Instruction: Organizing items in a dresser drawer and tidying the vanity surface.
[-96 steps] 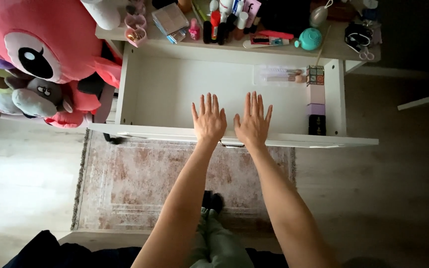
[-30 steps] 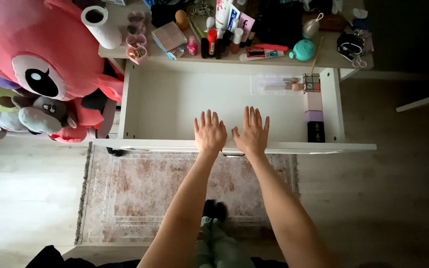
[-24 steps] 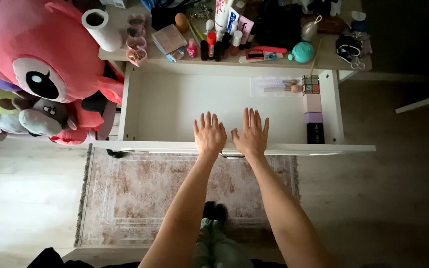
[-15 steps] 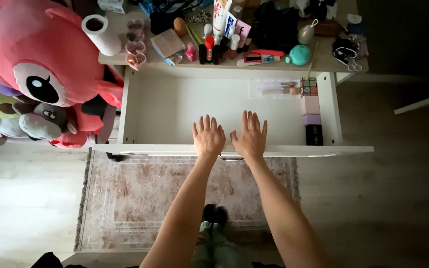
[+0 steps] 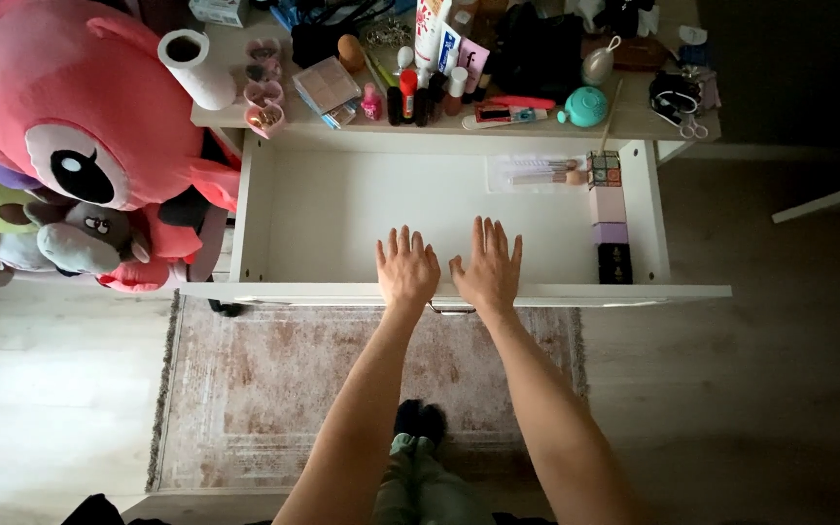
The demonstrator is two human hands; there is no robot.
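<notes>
**Flat hands over a pulled-out drawer**

The left hand [image 5: 407,269] and right hand [image 5: 487,266] lay spread, fingers apart, holding nothing, at the white drawer's [image 5: 342,209] front edge. Leaning weight there might have tipped the drawer or shaken the stacked small boxes [image 5: 613,219] along its right edge.

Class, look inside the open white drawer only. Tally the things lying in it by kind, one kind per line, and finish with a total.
Multicoloured puzzle cube: 1
Small boxes in a row along the right wall (pale pink, purple, black): 3
Clear packet of brushes: 1
Total: 5
Both hands, left hand and right hand, lie flat and hold nothing.
</notes>
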